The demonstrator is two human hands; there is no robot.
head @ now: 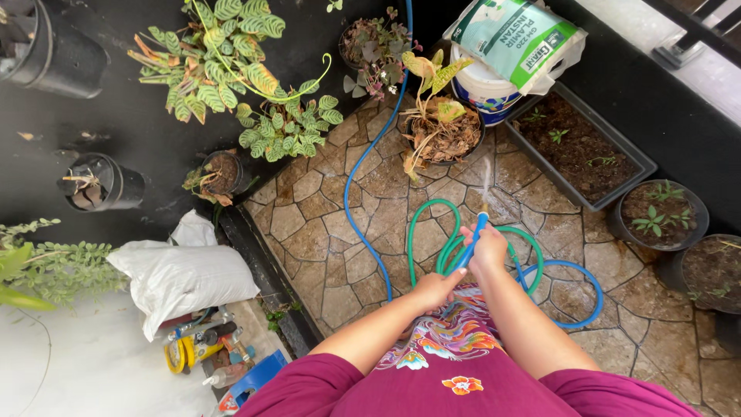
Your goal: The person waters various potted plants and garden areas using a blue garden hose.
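Observation:
My right hand (488, 249) grips the end of a blue hose (356, 181), and a thin jet of water (485, 185) leaves its tip toward the pots ahead. My left hand (437, 289) is closed around the same hose a little lower, just behind the right hand. The blue hose runs up the stone paving and off the top edge, and also loops at the right. A green hose (421, 218) lies coiled on the wet paving under my hands. Nearest the jet is a black pot with a yellow-green plant (440, 127).
A long grey planter with soil (580, 147) and two round black pots (658, 214) line the right wall. A white bucket with a bag on top (494, 85) stands at the back. Leafy potted plants (231, 69), a white sack (181, 278) and bottles (204, 347) sit at the left.

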